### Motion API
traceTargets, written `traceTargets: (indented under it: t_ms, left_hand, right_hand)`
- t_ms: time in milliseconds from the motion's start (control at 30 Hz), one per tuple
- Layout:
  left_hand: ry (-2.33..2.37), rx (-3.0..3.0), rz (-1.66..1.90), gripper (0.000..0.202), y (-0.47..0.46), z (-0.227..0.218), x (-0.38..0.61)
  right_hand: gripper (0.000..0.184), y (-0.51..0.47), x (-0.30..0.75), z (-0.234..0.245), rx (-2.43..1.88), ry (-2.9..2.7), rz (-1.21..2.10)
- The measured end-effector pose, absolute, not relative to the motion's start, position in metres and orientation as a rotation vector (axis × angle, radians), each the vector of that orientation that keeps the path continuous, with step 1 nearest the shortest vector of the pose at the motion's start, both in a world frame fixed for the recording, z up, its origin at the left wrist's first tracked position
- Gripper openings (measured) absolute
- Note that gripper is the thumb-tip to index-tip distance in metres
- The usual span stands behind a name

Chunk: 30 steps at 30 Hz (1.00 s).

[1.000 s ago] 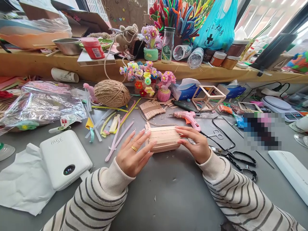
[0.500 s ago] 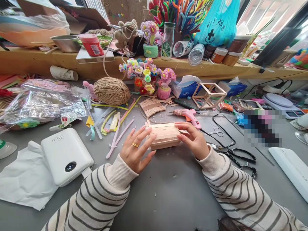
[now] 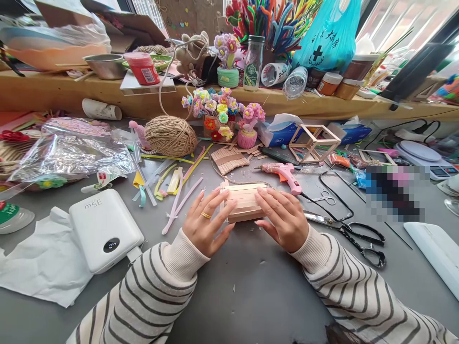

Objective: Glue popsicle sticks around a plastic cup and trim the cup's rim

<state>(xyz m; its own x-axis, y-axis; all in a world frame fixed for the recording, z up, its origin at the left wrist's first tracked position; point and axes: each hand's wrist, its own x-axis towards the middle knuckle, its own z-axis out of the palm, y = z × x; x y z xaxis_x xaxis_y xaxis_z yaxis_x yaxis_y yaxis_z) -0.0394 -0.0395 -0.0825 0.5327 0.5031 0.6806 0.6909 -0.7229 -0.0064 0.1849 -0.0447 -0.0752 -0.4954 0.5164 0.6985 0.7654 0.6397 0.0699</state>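
A small box of pale craft sticks (image 3: 244, 195) lies on the grey table between my hands, its top made of sticks laid side by side. My left hand (image 3: 208, 220), with a gold ring, holds its left end, fingertips on the top and thumb at the front edge. On the other side, my right hand (image 3: 283, 216) rests its fingers across the right part of the top, the thumb low at the front. Behind the box lies a bundle of craft sticks (image 3: 229, 160). A pink glue gun (image 3: 281, 173) lies just beyond my right hand.
Black-handled scissors (image 3: 362, 239) and small scissors (image 3: 324, 197) lie to the right. A white power bank (image 3: 105, 229) sits left on a tissue. Further back are a twine ball (image 3: 171, 135), a stick-frame cube (image 3: 313, 143) and a crowded shelf (image 3: 143, 102).
My right hand has shifted from the box's right end onto its top, fingers now closer to my left hand. My left hand keeps its place on the box. The view has moved slightly.
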Motion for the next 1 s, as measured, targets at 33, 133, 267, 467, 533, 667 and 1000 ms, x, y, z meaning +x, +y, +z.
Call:
traceTargets:
  t_ms: [33,133,267,467,533,667,1000]
  left_hand:
    - [-0.997,-2.496,-0.978,0.044,-0.039,-0.083,-0.039]
    - [-1.000,-2.495,-0.977,0.044,-0.039,-0.082,-0.039]
    - [-1.006,-2.494,-0.978,0.044,-0.039,-0.081,-0.039]
    - [-1.010,-2.500,-0.953,0.046,-0.040,-0.081,-0.039]
    - [-1.025,-2.505,-0.941,0.048,-0.040,-0.081,-0.039]
    - [-1.033,-2.530,-0.974,0.050,-0.040,-0.080,-0.039]
    - [-1.483,-2.728,-1.486,0.079,-0.038,-0.091,-0.035]
  right_hand:
    - [0.050,-0.045,0.184,-0.075,-0.980,-2.224,-0.492]
    - [0.050,-0.045,0.183,-0.076,-0.970,-2.230,-0.481]
    - [0.051,-0.045,0.181,-0.076,-0.990,-2.218,-0.493]
    - [0.061,-0.045,0.186,-0.078,-1.009,-2.229,-0.397]
    - [0.060,-0.045,0.192,-0.078,-0.991,-2.172,-0.307]
    - [0.048,-0.042,0.200,-0.079,-1.041,-1.952,0.018]
    - [0.069,-0.031,0.191,-0.076,-1.001,-2.056,0.306]
